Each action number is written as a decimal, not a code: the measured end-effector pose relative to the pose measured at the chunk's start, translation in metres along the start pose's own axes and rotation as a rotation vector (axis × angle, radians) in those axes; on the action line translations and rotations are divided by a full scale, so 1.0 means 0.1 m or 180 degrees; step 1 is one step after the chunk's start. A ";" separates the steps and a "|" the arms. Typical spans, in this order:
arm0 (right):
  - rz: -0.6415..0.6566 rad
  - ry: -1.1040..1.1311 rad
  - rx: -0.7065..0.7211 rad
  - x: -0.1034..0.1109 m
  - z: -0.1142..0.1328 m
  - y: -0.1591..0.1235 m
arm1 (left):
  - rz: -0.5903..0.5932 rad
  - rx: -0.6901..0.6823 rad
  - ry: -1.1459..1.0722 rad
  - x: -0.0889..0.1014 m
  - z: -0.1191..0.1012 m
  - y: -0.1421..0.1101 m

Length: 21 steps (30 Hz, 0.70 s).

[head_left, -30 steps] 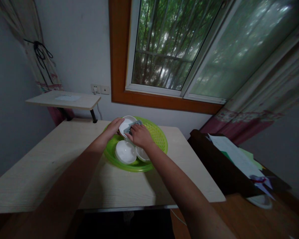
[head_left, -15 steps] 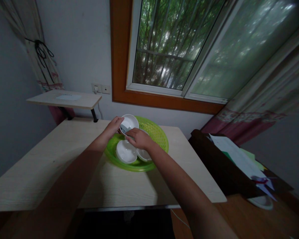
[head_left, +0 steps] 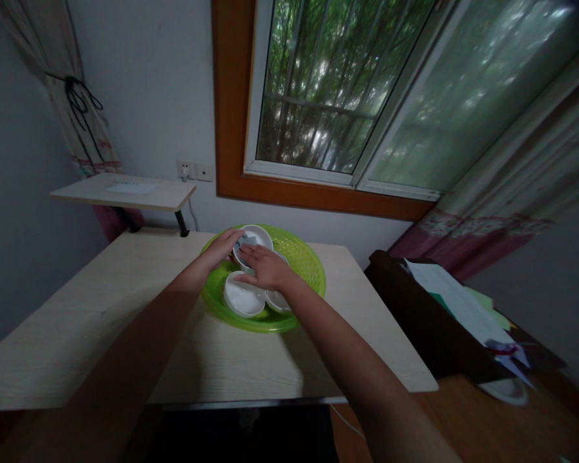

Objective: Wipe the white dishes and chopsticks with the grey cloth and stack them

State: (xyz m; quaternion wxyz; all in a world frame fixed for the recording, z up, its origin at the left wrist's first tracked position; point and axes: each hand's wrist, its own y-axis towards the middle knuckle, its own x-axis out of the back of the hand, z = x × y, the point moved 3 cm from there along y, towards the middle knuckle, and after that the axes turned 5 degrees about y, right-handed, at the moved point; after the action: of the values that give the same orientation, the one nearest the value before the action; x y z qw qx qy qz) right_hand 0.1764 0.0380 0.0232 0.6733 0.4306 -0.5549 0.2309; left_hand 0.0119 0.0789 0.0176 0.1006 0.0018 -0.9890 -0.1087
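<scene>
My left hand (head_left: 223,246) is closed on the left rim of a white bowl (head_left: 262,235), tilted over the far left part of a green plastic basket (head_left: 306,263). Inside that bowl lies a grey-blue cloth (head_left: 248,240). My right hand (head_left: 266,267) holds the cloth against the bowl's inner wall, fingers stretched over it and thumb apart. Below the thumb sits another white bowl (head_left: 244,299) in the basket. A further white bowl (head_left: 276,301) is partly hidden by my right wrist.
The basket stands on a pale wooden table (head_left: 241,366). A small raised shelf (head_left: 91,193) with a paper sheet is at the back left. To the right of the table, papers (head_left: 448,296) lie on a dark brown piece of furniture (head_left: 410,308). A window (head_left: 318,96) is behind.
The cloth and my right fingers have shifted about inside the bowl, and my right fingers are now more spread. The held bowl has moved slightly right. My left hand keeps its hold.
</scene>
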 end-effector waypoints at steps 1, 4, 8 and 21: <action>-0.0018 -0.0057 -0.0061 -0.01 -0.01 0.00 | 0.0093 0.0047 -0.0021 -0.01 0.00 0.00; -0.0082 -0.0196 -0.0249 -0.01 -0.06 -0.02 | 0.0209 0.0007 -0.0021 -0.01 -0.02 -0.01; -0.0118 -0.0307 -0.0445 0.03 -0.09 -0.04 | -0.0016 -0.0155 0.0020 0.04 -0.07 -0.01; -0.0487 0.0891 -0.0496 0.30 -0.31 0.00 | -0.0691 -0.0135 0.0233 0.15 -0.01 0.04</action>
State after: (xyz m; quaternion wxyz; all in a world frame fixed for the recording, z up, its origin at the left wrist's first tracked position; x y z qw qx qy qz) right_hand 0.2019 0.0589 0.0512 0.7909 0.3817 -0.4376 0.1929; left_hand -0.0025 0.0823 0.0222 0.1243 0.1108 -0.9761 -0.1397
